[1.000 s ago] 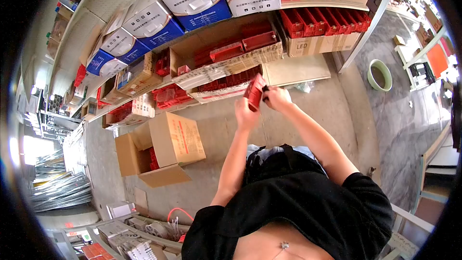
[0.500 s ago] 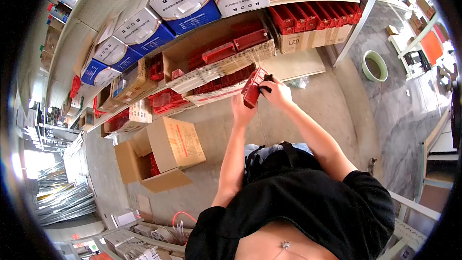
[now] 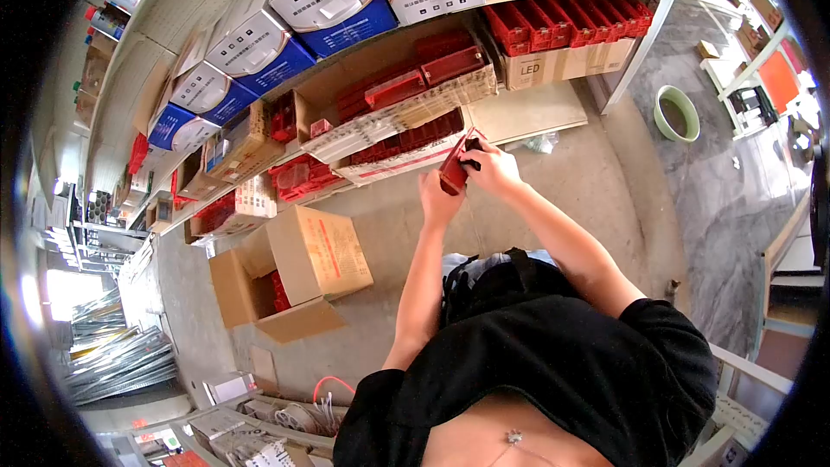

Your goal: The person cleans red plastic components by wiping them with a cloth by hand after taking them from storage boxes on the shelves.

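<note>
My left hand [image 3: 440, 200] is closed around the lower end of a red box [image 3: 452, 175], long and narrow, held up tilted in front of my body. On its other side my right hand [image 3: 496, 170] pinches a small black object [image 3: 470, 152] against the box; I cannot make out its exact kind. Beyond both hands, a carton of similar red boxes [image 3: 411, 143] stands on the lower shelf. More red boxes [image 3: 454, 67] lie in a torn carton one level up.
An open cardboard box [image 3: 333, 251] with red pieces inside sits on the floor to the left. Blue and white cartons [image 3: 333, 9] line the upper shelf, beside an LED carton [image 3: 566, 67]. A green tub [image 3: 683, 112] stands on the floor at right.
The red box has turned in my hands, so its patterned face, visible before, now shows as a narrow side. My right hand and the black object stay close against it.
</note>
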Demonstrator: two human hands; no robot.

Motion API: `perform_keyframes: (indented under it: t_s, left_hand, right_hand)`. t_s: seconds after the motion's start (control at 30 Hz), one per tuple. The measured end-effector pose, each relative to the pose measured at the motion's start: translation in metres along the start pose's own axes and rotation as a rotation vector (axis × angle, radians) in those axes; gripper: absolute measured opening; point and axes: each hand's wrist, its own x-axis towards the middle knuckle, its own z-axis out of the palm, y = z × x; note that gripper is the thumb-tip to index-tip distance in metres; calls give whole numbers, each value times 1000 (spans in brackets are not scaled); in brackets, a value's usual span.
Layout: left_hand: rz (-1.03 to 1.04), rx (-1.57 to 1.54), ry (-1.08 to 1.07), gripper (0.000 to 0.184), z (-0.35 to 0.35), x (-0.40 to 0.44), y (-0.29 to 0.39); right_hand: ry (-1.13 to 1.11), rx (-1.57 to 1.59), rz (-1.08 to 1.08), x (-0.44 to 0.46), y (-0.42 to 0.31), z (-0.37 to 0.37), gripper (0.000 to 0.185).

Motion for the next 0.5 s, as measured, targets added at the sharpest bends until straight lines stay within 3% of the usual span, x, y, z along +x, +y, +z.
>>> perform_keyframes:
  t_s: [0.13,0.27,0.3,0.37,0.4,0.5]
  left_hand:
    - [17,3,-27,32,3,-6,-8]
    - [-37,-90,-31,32,4,-15,-16]
    - [-69,-138,-27,32,3,-17,-19]
    - [-177,-301,-44,35,7,-24,-37]
    - [-225,-404,-56,36,7,-25,-40]
    - [-350,-713,-94,40,10,-30,-42]
  right_hand:
    - [-41,31,176,3,8,4,20]
    - [91,40,433,1,24,10,19]
    - [-83,507,754,5,29,-2,19]
    - [160,856,748,-6,98,53,23]
    - [169,1040,761,-12,90,39,36]
    - [184,1446,863,-23,93,40,48]
